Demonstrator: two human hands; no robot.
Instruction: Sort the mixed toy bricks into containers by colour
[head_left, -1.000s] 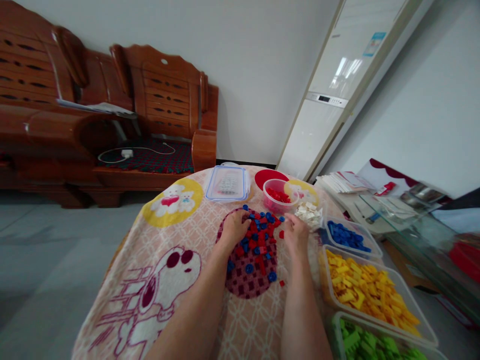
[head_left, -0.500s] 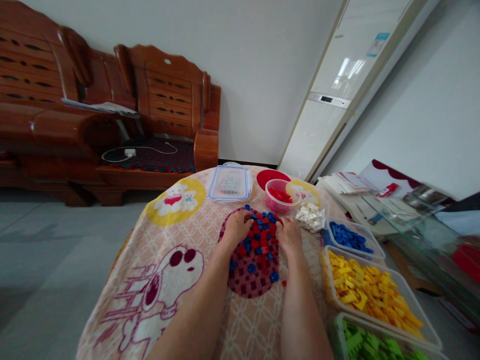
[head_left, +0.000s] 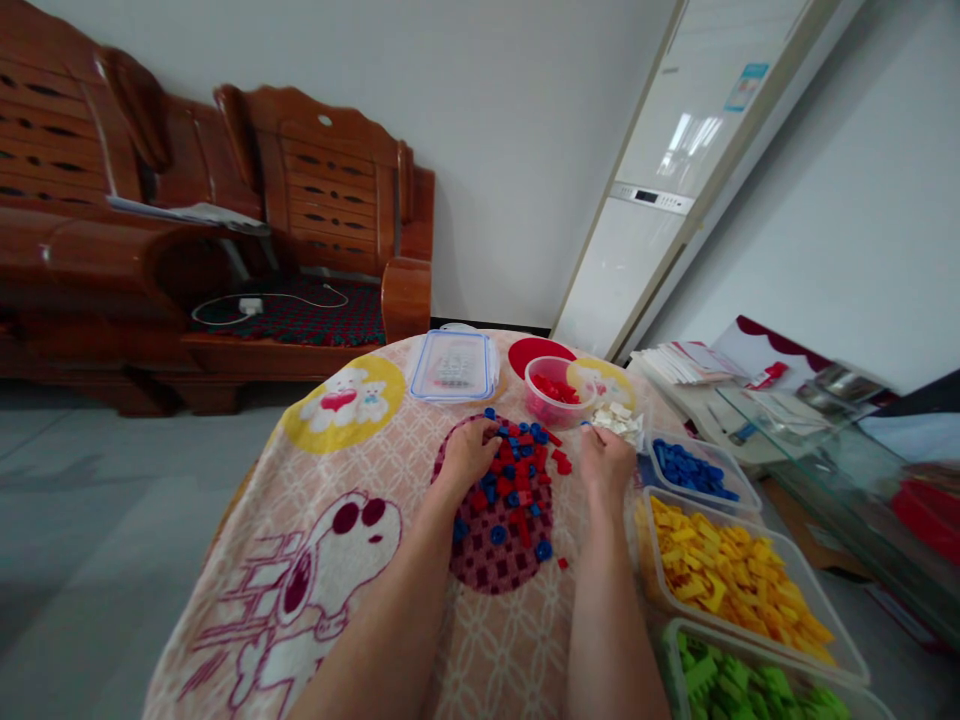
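Observation:
Red and blue bricks [head_left: 523, 468] lie in a loose pile on a dark red patterned patch of the tablecloth. My left hand [head_left: 472, 450] rests at the pile's left edge, fingers curved and a little apart, with nothing seen between them. To the right of the pile, my right hand [head_left: 606, 455] is closed in a pinch, with a small blue piece [head_left: 586, 424] at its fingertips. Beyond that hand are white pieces [head_left: 616, 418]. A pink tub [head_left: 553, 412] holding red pieces stands behind the pile.
Boxes of blue bricks [head_left: 690, 470], yellow bricks [head_left: 739, 570] and green bricks [head_left: 750, 685] line the right side. A clear lidded box [head_left: 454, 367] and a red lid [head_left: 538, 354] lie at the table's back. A glass shelf [head_left: 795, 420] stands at the right.
My right hand has moved right, away from the pile, and now pinches a small blue piece. Red bricks it had covered are in view. My left hand has barely moved.

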